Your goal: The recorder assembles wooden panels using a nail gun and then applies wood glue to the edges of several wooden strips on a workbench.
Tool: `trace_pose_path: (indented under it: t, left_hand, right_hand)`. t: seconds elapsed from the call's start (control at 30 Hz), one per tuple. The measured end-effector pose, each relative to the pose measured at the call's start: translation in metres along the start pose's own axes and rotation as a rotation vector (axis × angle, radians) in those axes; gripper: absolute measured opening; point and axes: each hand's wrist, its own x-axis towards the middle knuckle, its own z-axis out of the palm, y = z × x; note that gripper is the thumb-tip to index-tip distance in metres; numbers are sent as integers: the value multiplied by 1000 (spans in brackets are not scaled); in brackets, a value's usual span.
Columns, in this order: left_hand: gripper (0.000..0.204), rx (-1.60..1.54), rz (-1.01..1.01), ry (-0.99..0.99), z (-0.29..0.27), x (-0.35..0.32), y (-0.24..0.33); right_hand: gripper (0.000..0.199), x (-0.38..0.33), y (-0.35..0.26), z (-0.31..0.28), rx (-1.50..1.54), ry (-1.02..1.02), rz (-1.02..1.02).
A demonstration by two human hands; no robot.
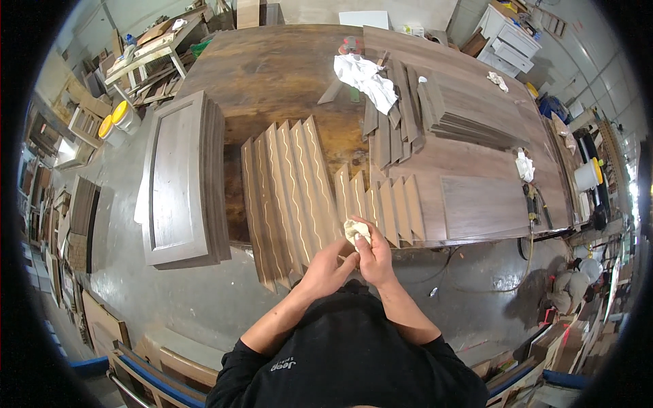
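Near the table's front edge, my right hand (375,257) is closed around a crumpled cream rag (357,232). My left hand (329,269) is right against it, its fingers curled in just below the rag; whether they also grip it is hidden. Under and ahead of the hands lie long brown wooden strips (282,194), overlapped in a row, with wavy beads of cream glue along them. To their right are shorter mitred strips (398,207); some of these carry glue lines too. The nearest ends of the long strips stick out past the table edge.
A stack of framed panel doors (178,180) stands left of the strips. Loose strips (394,129) lie beneath a white cloth (366,80), beside a pile of flat panels (473,109). A flat board (486,206), hand tools (534,204) and a white bucket (586,175) are at the right.
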Motion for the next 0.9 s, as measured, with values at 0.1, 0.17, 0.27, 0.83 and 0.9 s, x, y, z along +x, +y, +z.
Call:
trace_pose_path:
  t: [0.1,0.17,0.27,0.83,0.9]
  left_hand:
    - [29,123,-44,43,7,2,-4]
    - [30,190,-37,74,11,2,-8]
    - [35,131,105,29,9,0,-12]
    - [36,121,-630,104,-60,-132,-156]
    - [38,180,-686,137,-60,-144,-179]
  right_hand:
    - [38,-4,-10,7,37,86,22]
    - [38,3,-6,1,-58,113,12]
    - [29,17,23,-25,-54,214,81]
    - [29,94,100,-140,-260,320,374]
    - [27,102,114,-145,-413,324,306]
